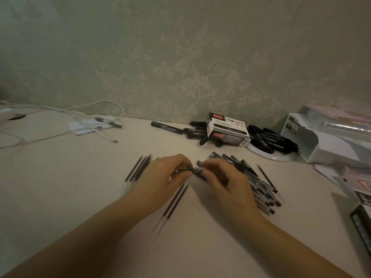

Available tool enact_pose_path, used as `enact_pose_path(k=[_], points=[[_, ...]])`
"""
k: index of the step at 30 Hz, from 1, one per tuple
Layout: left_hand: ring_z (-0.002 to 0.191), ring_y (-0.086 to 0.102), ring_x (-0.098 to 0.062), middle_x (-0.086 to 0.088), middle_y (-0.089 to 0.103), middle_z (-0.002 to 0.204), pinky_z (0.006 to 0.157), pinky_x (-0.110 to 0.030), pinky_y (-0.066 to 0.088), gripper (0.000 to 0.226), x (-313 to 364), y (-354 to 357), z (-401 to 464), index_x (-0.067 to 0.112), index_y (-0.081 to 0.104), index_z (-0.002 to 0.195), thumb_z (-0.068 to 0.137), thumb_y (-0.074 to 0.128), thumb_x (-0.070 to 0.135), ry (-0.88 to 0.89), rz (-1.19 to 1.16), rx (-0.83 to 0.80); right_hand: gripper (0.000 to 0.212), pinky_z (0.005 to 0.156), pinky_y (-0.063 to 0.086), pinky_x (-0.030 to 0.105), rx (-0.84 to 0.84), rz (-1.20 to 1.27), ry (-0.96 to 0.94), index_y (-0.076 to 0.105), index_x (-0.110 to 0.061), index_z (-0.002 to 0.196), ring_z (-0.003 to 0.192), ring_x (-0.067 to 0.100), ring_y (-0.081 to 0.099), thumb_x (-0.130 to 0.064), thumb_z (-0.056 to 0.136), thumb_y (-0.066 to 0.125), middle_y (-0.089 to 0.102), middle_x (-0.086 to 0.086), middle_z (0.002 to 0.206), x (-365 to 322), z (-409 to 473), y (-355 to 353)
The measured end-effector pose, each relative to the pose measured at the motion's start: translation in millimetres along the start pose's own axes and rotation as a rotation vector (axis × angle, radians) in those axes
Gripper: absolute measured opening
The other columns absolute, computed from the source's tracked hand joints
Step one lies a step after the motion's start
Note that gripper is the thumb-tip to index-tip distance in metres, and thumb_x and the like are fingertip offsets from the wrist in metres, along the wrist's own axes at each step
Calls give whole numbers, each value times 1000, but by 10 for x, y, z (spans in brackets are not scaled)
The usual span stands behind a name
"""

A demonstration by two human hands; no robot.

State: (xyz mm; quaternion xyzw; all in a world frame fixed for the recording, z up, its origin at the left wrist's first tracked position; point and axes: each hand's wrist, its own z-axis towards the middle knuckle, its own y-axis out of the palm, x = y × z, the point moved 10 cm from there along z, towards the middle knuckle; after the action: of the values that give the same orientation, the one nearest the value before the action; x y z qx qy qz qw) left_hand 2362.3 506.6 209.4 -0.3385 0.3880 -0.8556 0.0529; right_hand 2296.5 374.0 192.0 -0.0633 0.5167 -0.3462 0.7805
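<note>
left hand [166, 173] and right hand [222, 177] are both curling fingers round one pen [197, 169], pinching it from either end just over the surface [70, 187]. The pen's long axis is running left-right across the view, near level. Only a short silvery stretch is showing between the fingertips and the rest is sitting hidden under both hands, so I can't tell which end is the tip.

Loose refills [138, 167] are lying fanned just left of the left hand. Two more refills [174, 201] are lying below it, pointing up-right. The pen pile [259, 187] is lying beside the right hand, partly covered by it.

Further back, the marker box [228, 129] is reading "1120"; the red logo and other print are too small to read. Black markers [166, 127] are lying left of it, barrel lettering blurring out. More are piling on a white plate [271, 157] to its right. The white tray [331, 141] is getting cut off at the frame's right edge.
</note>
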Motion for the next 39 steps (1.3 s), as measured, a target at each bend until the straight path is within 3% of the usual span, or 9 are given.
enact_pose_path(k=[8,13,20,22,25,28,31,34,39], points=[[81,58,-1,14,65,86,68,-11,40,9,60,7,-7,25,66,97,93,59,25,20,5,-21,15,89,53,40,-42,80,24,72,-35,97,97,7,65,-23,90,69,71,-14,96,33,35,-12],[79,59,-5,11,65,83,73,-30,50,8,88,-4,0,22,65,94,93,58,23,15,-7,-21,16,87,54,42,-38,114,16,74,-31,96,93,10,67,-17,89,70,73,-13,92,9,52,-8],[78,59,-11,6,65,83,73,-38,49,9,140,-9,-7,20,65,92,94,57,20,18,-35,-14,19,88,55,44,-55,125,1,72,-35,96,93,10,68,-17,89,71,73,-12,91,-10,60,-9],[78,59,-12,5,65,83,73,-38,49,9,148,-12,-3,19,65,93,94,56,20,14,-35,-10,17,88,55,41,-67,123,-1,73,-32,95,93,10,68,-17,88,71,73,-13,91,-6,71,-4],[79,59,-10,5,66,84,74,-36,49,9,160,-26,14,19,66,94,94,57,20,12,-25,-8,16,84,53,21,-68,91,-4,73,-33,96,93,3,66,-19,89,70,72,-18,92,-13,94,-4],[81,57,-3,9,62,90,73,-17,47,8,153,-96,29,22,66,96,93,59,24,-2,23,50,19,84,50,14,-49,28,7,68,-39,108,97,-3,62,-34,90,66,69,-21,98,-37,105,-6],[77,52,-3,7,52,89,67,-11,39,3,-48,-411,21,23,66,91,89,63,25,-127,92,237,35,74,45,10,-7,-166,-15,57,-40,118,91,-7,56,-52,86,56,61,-23,99,-51,95,-51],[71,54,-10,3,58,84,65,-27,40,9,-546,-881,-82,22,67,90,89,62,30,-394,250,400,7,74,39,17,58,-456,-81,61,-30,98,84,-2,48,-33,91,64,51,-20,92,-95,83,-104],[88,59,-29,-9,68,95,75,-33,44,18,-1215,-1037,-258,13,67,95,91,59,29,-684,418,289,10,80,42,24,-20,-729,-34,57,-32,96,87,5,43,-41,92,59,47,-17,91,-37,42,-1]])
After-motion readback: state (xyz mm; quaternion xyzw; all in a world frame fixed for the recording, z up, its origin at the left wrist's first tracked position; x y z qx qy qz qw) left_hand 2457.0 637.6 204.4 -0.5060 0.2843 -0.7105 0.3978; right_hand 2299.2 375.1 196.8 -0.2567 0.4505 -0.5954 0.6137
